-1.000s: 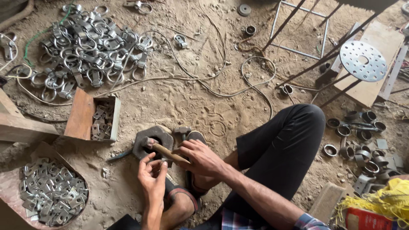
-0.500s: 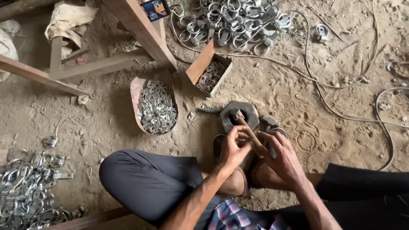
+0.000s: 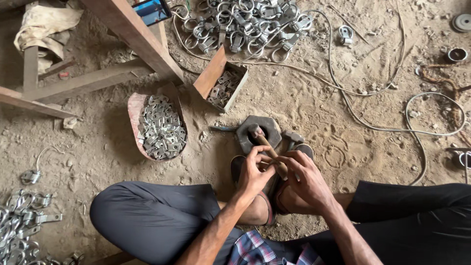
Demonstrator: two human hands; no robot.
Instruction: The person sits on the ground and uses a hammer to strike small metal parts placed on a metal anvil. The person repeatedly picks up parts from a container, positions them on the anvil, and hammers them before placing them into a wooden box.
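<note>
1. One hexagonal metal block (image 3: 258,133), sitting on the sand.
2. One wooden-handled hammer (image 3: 267,147), held by two hands: left hand (image 3: 254,172), right hand (image 3: 306,179).
3. One small wooden box (image 3: 222,81), loaded with flat metal plates, too many to count.
4. One rusty scoop tray (image 3: 133,110), also full of plates, way past counting.
5. Two big piles of metal clamps: top pile (image 3: 240,22), lower-left pile (image 3: 22,228). Dozens each.
6. One phone (image 3: 151,10) up on the wooden beam (image 3: 130,34).
7. Two sandals (image 3: 267,196).
</note>
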